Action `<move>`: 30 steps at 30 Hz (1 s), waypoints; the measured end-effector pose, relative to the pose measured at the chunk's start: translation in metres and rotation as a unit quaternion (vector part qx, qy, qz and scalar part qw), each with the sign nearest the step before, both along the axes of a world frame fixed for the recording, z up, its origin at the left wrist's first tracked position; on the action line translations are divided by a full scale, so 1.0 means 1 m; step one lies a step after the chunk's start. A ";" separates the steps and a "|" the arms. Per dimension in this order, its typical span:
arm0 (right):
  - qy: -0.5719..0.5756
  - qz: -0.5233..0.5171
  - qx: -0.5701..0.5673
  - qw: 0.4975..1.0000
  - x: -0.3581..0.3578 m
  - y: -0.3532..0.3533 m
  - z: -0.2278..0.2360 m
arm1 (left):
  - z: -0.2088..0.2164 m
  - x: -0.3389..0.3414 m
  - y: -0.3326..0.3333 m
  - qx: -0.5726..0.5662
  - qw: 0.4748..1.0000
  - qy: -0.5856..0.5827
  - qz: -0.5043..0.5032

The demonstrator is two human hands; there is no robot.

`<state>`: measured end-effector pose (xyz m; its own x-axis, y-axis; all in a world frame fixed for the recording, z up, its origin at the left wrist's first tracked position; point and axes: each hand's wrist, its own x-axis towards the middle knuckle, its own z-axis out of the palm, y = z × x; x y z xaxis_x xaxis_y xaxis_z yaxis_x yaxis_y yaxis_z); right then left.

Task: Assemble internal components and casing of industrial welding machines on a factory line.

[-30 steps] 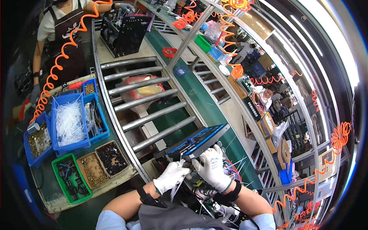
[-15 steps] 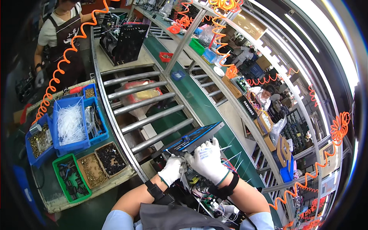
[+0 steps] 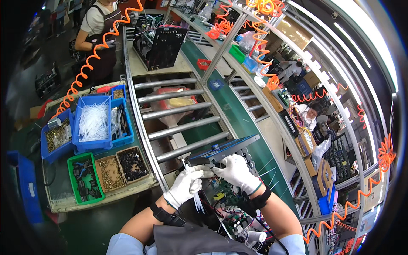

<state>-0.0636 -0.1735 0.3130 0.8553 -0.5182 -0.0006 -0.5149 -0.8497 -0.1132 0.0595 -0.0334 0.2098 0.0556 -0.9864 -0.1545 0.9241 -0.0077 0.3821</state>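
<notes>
My left hand, in a white glove, is closed around a few white cable ties that hang below its palm. My right hand, gloved too, has its fingers pinched together and its fingertips meeting those of the left; what they pinch is too small to make out. Just beyond both hands stands a tilted dark panel with blue markings and a small blue part on it. Beneath the hands lies an open machine with circuit boards and bundled wires, partly covered by my arms.
On the left bench are a blue bin of white cable ties, a green bin of black parts and boxes of screws. Metal rollers run ahead toward a black machine. Orange coiled hoses hang around. Other people work nearby.
My right hand has come off the panel's face and lowered to meet the left fingertips. My left hand has turned, with cable ties now showing below it. The view has swung slightly left.
</notes>
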 end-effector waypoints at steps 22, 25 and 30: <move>-0.002 0.012 0.057 0.998 -0.005 -0.011 -0.009 | -0.009 -0.011 -0.015 0.104 0.988 -0.108 -0.020; 0.027 0.026 0.052 0.998 -0.004 -0.011 -0.008 | -0.007 -0.011 -0.024 0.116 0.989 -0.092 0.009; 0.040 0.043 0.040 0.997 -0.002 -0.012 -0.010 | -0.008 -0.020 -0.037 0.169 0.979 -0.090 0.065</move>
<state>-0.0659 -0.1860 0.3031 0.8923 -0.4381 -0.1087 -0.4502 -0.8813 -0.1437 0.0396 -0.0704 0.2021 0.2335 -0.8634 -0.4473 0.8438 -0.0487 0.5344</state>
